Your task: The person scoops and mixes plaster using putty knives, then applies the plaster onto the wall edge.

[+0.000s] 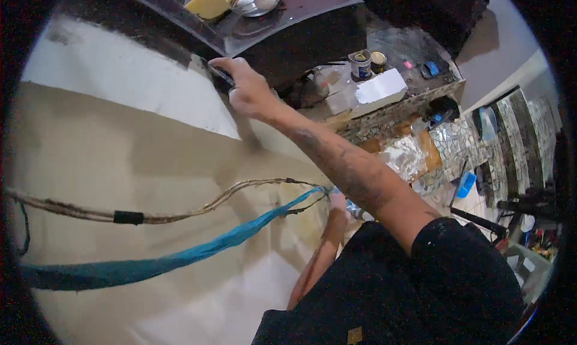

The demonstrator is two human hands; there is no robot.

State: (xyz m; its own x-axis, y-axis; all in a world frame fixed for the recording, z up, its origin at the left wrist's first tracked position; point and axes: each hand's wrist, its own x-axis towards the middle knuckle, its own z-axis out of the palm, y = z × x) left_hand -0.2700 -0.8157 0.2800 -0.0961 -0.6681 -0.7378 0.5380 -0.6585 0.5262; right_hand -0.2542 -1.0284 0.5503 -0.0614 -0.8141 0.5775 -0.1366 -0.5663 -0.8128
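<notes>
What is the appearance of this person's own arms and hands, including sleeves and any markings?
The right hand wears no glove; the left hand, partly hidden, shows none. The right sleeve is short and black; dark marks, perhaps ink or dirt, spot the right forearm.

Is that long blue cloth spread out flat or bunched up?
Bunched up: the blue cloth forms a narrow band, tapering thin near the left hand.

- Moderate light is reaching the wall (84,147), its lower part glowing paler.
- Soft-edged shadows are falling on it below the right hand (245,88).
- A crumpled shiny sheet (404,155) and a white box (382,87) are glaring nearly white.
- The black shirt (409,279) is losing detail and showing speckled grain.
- The fisheye lens is bending edges and blackening the corners.
</notes>
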